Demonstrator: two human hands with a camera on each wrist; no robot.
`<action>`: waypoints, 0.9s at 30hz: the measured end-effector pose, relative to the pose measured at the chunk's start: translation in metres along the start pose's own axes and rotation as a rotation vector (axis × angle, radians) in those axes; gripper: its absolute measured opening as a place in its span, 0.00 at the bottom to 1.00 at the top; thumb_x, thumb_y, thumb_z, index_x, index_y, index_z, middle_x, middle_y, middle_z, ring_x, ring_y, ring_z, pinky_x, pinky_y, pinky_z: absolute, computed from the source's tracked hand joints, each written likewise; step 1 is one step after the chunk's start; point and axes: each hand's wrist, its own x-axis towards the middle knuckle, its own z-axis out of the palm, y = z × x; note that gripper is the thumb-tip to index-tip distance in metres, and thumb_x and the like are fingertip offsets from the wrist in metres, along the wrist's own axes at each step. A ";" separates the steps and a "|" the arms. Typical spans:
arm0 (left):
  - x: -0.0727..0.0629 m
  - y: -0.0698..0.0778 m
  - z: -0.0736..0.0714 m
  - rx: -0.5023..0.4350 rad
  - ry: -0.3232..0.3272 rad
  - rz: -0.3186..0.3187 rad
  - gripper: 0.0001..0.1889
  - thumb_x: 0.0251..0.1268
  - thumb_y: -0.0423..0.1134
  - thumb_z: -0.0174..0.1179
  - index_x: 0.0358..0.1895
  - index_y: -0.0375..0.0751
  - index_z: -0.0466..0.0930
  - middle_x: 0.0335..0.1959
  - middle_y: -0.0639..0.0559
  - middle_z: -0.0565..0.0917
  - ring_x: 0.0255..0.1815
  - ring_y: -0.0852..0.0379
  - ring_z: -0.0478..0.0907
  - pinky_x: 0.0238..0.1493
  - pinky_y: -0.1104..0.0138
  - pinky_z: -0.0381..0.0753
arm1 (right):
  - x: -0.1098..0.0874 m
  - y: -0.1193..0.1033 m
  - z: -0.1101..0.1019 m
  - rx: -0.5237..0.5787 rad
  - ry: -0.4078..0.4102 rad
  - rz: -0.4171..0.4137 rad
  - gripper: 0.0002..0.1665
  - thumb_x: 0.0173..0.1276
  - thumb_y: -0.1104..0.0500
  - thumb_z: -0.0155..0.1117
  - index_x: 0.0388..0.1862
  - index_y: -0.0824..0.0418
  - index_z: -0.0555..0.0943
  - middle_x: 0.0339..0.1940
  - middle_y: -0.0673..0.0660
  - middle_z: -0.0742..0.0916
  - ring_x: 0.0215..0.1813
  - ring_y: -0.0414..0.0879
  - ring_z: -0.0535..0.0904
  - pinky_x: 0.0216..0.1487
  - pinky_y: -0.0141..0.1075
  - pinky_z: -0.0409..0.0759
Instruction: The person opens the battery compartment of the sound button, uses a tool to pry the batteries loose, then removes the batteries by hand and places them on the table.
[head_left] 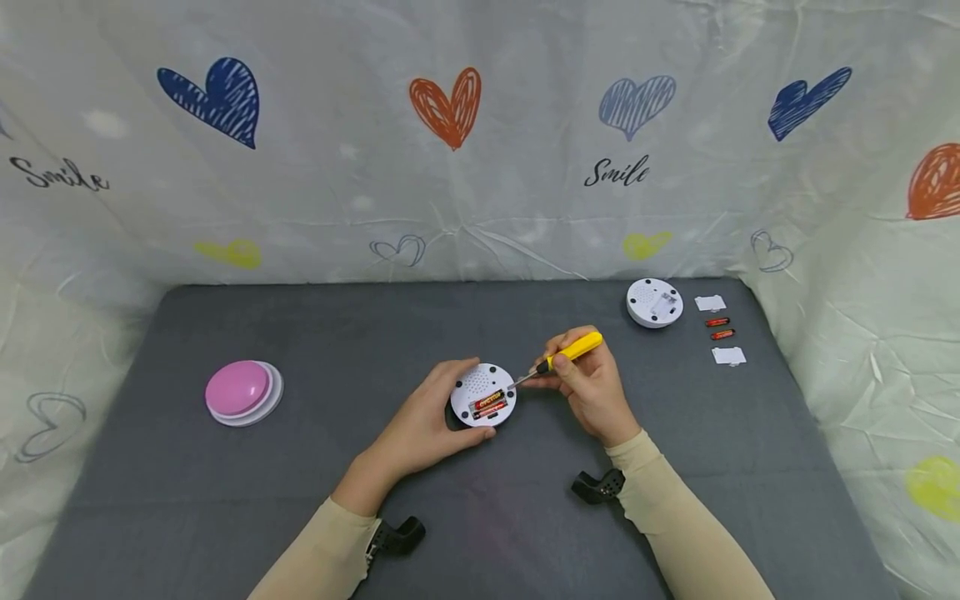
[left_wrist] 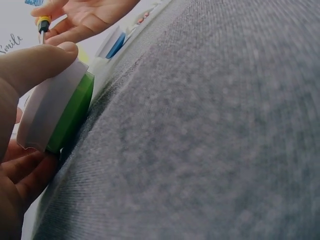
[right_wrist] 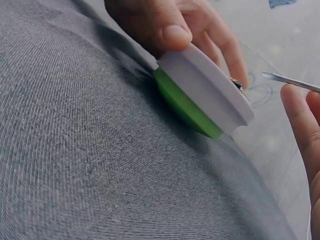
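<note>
On the middle of the surface, the left hand grips the disc by its rim; a loose hold could let it turn. The right hand pinches the screwdriver, whose tip, slipping, could scratch the batteries.

Screwdriver: smooth plastic handle, shiny metal shaft. Held disc: smooth plastic, low sheen. Pink-domed unit: smooth plastic, satin. Tablecloth: matt cloth, finely ribbed. Backdrop: thin sheeting, creased, faintly glossy. Sleeves: smooth matt cloth.
</note>
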 end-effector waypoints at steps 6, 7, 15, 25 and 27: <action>-0.001 0.000 0.000 -0.001 -0.005 0.021 0.52 0.60 0.54 0.84 0.84 0.42 0.67 0.78 0.49 0.70 0.74 0.50 0.73 0.71 0.48 0.77 | -0.001 -0.003 0.000 0.006 -0.011 -0.008 0.10 0.85 0.60 0.63 0.55 0.57 0.72 0.50 0.61 0.80 0.52 0.53 0.86 0.52 0.55 0.91; -0.001 0.000 0.000 -0.004 -0.008 0.027 0.52 0.60 0.54 0.84 0.84 0.42 0.67 0.78 0.49 0.69 0.76 0.50 0.72 0.72 0.48 0.76 | -0.001 -0.003 0.000 0.005 -0.012 -0.008 0.10 0.85 0.60 0.64 0.55 0.58 0.72 0.50 0.61 0.80 0.52 0.53 0.86 0.52 0.55 0.91; 0.000 -0.001 -0.002 0.073 -0.043 0.059 0.45 0.63 0.61 0.79 0.82 0.56 0.72 0.83 0.54 0.69 0.77 0.50 0.69 0.71 0.45 0.75 | 0.002 -0.003 -0.001 0.013 -0.039 -0.010 0.07 0.86 0.63 0.62 0.54 0.59 0.73 0.50 0.62 0.80 0.53 0.54 0.87 0.53 0.56 0.90; -0.002 -0.002 -0.006 0.064 0.030 0.087 0.30 0.73 0.56 0.73 0.72 0.50 0.81 0.66 0.55 0.78 0.67 0.54 0.77 0.66 0.50 0.80 | 0.001 -0.005 -0.001 0.020 -0.019 -0.017 0.06 0.85 0.66 0.61 0.53 0.59 0.73 0.48 0.62 0.81 0.50 0.54 0.87 0.49 0.56 0.91; -0.002 -0.003 -0.006 0.052 0.052 0.093 0.22 0.77 0.51 0.71 0.68 0.49 0.83 0.61 0.55 0.80 0.62 0.55 0.79 0.65 0.51 0.81 | 0.001 -0.006 -0.001 0.021 -0.012 -0.020 0.07 0.85 0.66 0.61 0.52 0.60 0.73 0.48 0.62 0.81 0.50 0.54 0.87 0.49 0.56 0.91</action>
